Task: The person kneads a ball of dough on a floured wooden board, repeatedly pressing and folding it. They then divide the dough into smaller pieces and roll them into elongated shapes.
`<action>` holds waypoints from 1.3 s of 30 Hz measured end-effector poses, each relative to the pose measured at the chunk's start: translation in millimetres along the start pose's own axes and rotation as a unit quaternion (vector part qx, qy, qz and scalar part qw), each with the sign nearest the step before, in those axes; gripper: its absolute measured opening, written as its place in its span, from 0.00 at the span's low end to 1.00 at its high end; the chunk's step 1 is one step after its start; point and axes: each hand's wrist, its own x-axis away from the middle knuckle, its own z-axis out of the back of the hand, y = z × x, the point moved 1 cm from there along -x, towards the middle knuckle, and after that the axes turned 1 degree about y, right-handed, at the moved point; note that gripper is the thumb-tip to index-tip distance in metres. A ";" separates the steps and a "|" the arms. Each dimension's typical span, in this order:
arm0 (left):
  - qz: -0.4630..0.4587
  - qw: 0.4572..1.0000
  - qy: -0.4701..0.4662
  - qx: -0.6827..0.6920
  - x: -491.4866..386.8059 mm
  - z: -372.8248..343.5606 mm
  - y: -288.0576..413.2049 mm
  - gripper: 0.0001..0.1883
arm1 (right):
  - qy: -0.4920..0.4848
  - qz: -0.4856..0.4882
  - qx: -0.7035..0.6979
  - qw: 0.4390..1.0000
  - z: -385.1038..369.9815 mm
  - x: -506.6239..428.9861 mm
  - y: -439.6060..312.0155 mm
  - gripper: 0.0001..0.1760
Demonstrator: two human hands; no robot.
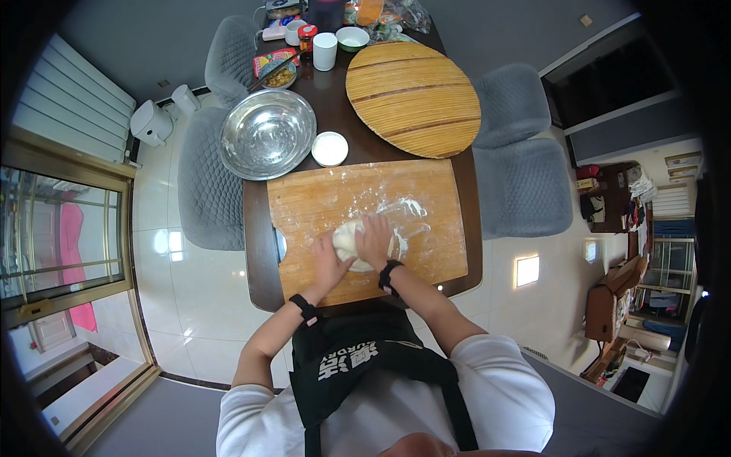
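Observation:
A pale lump of dough point(345, 241) rests on a wooden board point(308, 191) in front of me. My left hand point(328, 264) cups the dough's left side, its thumb lying along the near edge. Across the top and right side presses my right hand point(374, 243), hiding part of the lump. Loose flour point(410, 207) is smeared over the board, mostly beyond and to the right of the dough. Both wrists wear black bands.
Beyond the board stand a steel bowl point(268, 137), a small tub of white powder point(330, 149) and a round slatted tray point(414, 100). Farther back are a white cup point(325, 51), a red-lidded jar point(307, 37) and a dish with chopsticks point(278, 75). Grey chairs point(211, 183) flank the table.

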 end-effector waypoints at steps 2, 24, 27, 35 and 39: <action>0.156 0.977 -0.092 0.112 -28.2 -2.1 -13.6 0.35 | 0.007 -0.023 0.019 1.000 -11.0 -20.2 5.8 0.19; 0.116 0.981 -0.151 0.037 -53.4 2.9 -27.3 0.38 | 0.010 -0.129 0.056 0.990 -15.3 -21.1 -2.3 0.25; 0.069 0.982 -0.173 0.031 -84.4 10.2 -17.4 0.35 | -0.012 -0.220 -0.039 0.975 -15.5 -30.7 -2.1 0.24; -0.100 0.995 -0.013 0.011 19.4 -6.0 25.4 0.31 | 0.016 0.039 -0.085 0.995 21.5 32.1 -13.9 0.22; -0.132 0.990 -0.031 0.034 14.3 5.9 7.8 0.31 | -0.176 0.043 -0.063 0.981 24.5 17.6 -1.1 0.18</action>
